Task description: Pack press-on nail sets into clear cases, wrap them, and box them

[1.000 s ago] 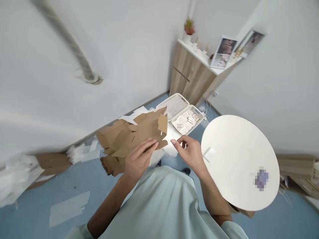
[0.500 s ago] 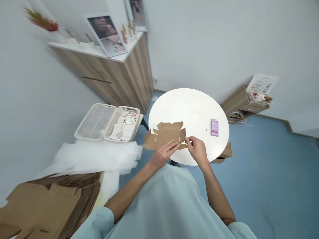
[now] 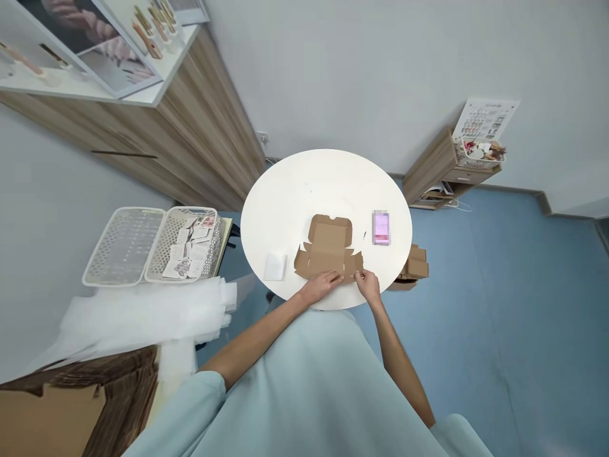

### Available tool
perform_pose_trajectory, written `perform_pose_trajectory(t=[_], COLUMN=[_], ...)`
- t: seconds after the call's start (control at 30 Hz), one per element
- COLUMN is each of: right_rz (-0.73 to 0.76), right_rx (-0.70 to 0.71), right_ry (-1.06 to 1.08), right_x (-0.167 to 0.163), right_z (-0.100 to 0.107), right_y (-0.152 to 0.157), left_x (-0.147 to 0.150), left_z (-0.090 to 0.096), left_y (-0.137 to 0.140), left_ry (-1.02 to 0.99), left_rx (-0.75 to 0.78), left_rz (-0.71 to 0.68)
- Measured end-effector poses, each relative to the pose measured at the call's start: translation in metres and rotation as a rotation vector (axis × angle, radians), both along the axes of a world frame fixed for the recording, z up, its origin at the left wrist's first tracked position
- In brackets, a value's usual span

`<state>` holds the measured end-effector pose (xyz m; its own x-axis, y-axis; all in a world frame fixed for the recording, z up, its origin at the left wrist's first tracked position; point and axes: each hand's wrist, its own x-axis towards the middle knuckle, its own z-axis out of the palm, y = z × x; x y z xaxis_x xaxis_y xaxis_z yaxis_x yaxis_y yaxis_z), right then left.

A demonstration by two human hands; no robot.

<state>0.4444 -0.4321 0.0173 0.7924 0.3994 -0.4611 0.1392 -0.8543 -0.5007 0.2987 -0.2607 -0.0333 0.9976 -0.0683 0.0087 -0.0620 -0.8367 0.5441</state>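
Note:
A brown, die-cut cardboard box (image 3: 328,240) lies unfolded near the front of the white round table (image 3: 285,184), with several of its side flaps bent up. My left hand (image 3: 323,287) grips its near edge, the fingers laid over the cardboard and the thumb hidden. At the box's near right corner, my right hand (image 3: 368,287) pinches a small flap between thumb and fingers. A white, flat square packet (image 3: 275,267) rests on the table left of the box. To the right lies a pink-purple card or pack (image 3: 381,228), blurred out by pixels.
A white lidded basket (image 3: 181,244) of printed cards stands open at left. Beside it are white wrapping sheets (image 3: 157,317) and stacked cardboard (image 3: 52,412). A wooden cabinet (image 3: 190,133) is at back left, a small shelf (image 3: 438,165) at back right. Folded boxes (image 3: 415,266) sit by the table.
The cardboard has come down onto the table and its flaps stand up more. Both hands stay at its near edge. The view has shifted, and the white packet now shows.

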Motion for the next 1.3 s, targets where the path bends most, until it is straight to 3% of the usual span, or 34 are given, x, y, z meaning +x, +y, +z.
perform_pose_trajectory(t=[0.17, 0.3, 0.47, 0.7, 0.87, 1.13, 1.3], right_rz=[-0.026, -0.053, 0.114, 0.207, 0.232, 0.332, 0.390], right_rx=[-0.077, 0.013, 0.260, 0.152, 0.182, 0.219, 0.158], right_ry=[0.071, -0.072, -0.122, -0.016, -0.061, 0.002, 0.059], right_x=[0.007, 0.012, 0.022, 0.028, 0.023, -0.003, -0.016], right_z=[-0.021, -0.021, -0.022, -0.040, -0.044, -0.043, -0.048], right_y=[-0.004, 0.004, 0.046, 0.099, 0.092, 0.055, 0.039], left_x=[0.002, -0.011, -0.034, -0.050, -0.050, -0.043, -0.041], left_z=[-0.009, -0.011, -0.008, -0.002, -0.005, -0.004, 0.004], left_y=[0.015, 0.036, 0.058, 0.060, 0.060, 0.060, 0.065], left_ry=[0.177, 0.198, 0.259, 0.284, 0.269, 0.258, 0.330], left_rx=[0.014, 0.053, 0.065, 0.124, 0.097, 0.006, -0.123], left_rz=[0.042, 0.124, 0.228, 0.244, 0.304, 0.483, 0.653])
